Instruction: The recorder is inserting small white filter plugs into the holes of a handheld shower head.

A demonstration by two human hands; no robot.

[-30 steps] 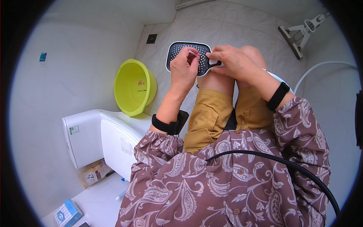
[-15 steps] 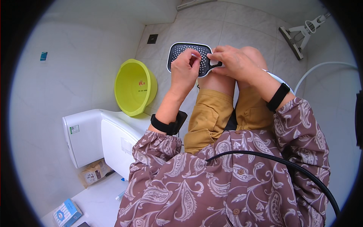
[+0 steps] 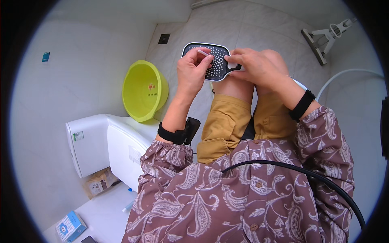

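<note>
A rectangular shower head [image 3: 219, 68] with a black face, pale nozzle dots and a white rim rests over my knees. My right hand [image 3: 255, 67] is closed round its neck, thumb and fingers beside a light button at the base of the face. Between the thumb and fingers of my left hand [image 3: 191, 73] is pinched a thin white stick [image 3: 203, 53], held slantwise over the nozzles. Its lower tip is at my fingertips, and whether it touches the face cannot be made out.
A yellow-green basin [image 3: 142, 91] leans by the wall beside a white toilet [image 3: 127, 152]. A pale hose [image 3: 344, 72] curves at the right, below a squeegee-like mop [image 3: 318, 44]. A floor drain [image 3: 164, 39] lies far left; a blue-and-white box [image 3: 70, 227] stands near left.
My left hand has shifted a little left, and more of the white stick shows, raised at a slant. The shower head and my right hand have moved slightly to the right.
</note>
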